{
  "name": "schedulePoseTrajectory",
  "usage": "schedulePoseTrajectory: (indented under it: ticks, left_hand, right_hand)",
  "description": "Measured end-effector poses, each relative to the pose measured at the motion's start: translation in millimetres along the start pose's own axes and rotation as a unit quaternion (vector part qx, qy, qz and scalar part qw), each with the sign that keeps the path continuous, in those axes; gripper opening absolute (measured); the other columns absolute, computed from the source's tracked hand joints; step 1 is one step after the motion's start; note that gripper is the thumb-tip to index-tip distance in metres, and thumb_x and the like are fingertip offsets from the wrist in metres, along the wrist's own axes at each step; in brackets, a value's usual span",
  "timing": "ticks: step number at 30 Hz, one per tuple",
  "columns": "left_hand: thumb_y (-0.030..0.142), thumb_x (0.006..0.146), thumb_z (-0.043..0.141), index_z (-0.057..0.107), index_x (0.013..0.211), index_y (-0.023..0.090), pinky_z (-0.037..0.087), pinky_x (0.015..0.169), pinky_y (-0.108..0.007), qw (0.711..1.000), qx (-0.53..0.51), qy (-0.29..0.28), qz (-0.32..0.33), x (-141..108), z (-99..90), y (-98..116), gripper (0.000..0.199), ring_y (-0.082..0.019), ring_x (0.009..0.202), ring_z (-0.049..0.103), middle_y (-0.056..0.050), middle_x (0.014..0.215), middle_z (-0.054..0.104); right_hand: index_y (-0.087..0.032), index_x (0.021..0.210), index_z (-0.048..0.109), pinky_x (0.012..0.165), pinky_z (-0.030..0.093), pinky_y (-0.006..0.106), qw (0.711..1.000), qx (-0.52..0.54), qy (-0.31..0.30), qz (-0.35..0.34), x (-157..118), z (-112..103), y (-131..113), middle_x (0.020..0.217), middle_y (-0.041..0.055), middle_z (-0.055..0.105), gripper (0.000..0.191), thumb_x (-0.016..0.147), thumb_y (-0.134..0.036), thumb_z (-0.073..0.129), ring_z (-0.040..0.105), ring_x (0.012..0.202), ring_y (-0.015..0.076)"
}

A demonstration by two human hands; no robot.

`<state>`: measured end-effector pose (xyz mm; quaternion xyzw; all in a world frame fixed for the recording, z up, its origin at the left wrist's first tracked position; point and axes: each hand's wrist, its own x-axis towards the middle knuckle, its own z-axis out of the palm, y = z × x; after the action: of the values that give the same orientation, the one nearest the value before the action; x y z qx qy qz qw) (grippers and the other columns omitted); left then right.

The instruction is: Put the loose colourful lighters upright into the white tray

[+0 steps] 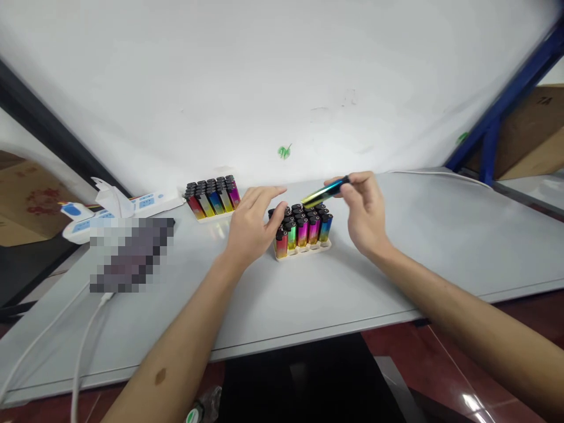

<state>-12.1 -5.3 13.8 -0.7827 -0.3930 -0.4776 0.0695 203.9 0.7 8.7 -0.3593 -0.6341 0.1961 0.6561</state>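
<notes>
Lighter pinched in our right hand lies nearly flat, long axis running left-right, just above the near tray of upright lighters. Our left hand, fingers loosely open, touches that tray's left side. 1 more tray sits farther left.

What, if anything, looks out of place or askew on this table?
One lighter is out of its tray, held nearly flat in the right hand above the near tray, while the rest stand upright. The left hand rests against that tray's left side. The far tray looks full and orderly. Nothing looks spilled or damaged.
</notes>
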Motion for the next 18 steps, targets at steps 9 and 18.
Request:
schedulePoseTrajectory:
  ticks: [9,18]
  left_hand:
    - [0.06,0.098,0.044,0.061,0.126,0.021,0.05,0.097,-0.036,0.928,-0.197,-0.224,-0.225,3,-10.9,-4,0.05,-0.024,0.118,0.063,-0.009,0.134,0.066]
    - [0.038,0.067,0.086,0.031,0.155,0.024,0.048,0.108,-0.047,0.822,-0.337,-0.335,-0.315,4,-22.2,-11,0.105,-0.032,0.133,0.056,-0.016,0.143,0.059]
  right_hand:
    - [-0.027,0.09,0.043,0.038,0.024,0.024,0.952,0.167,0.056,0.252,18,-17,4,0.055,-0.0086,0.043,0.033,0.092,-0.057,0.057,0.027,0.037,0.0079]
    - [-0.022,0.084,0.053,0.039,0.031,0.023,0.897,0.157,-0.053,0.411,17,-16,27,0.056,-0.0076,0.041,0.034,0.09,-0.056,0.056,0.033,0.04,0.0079]
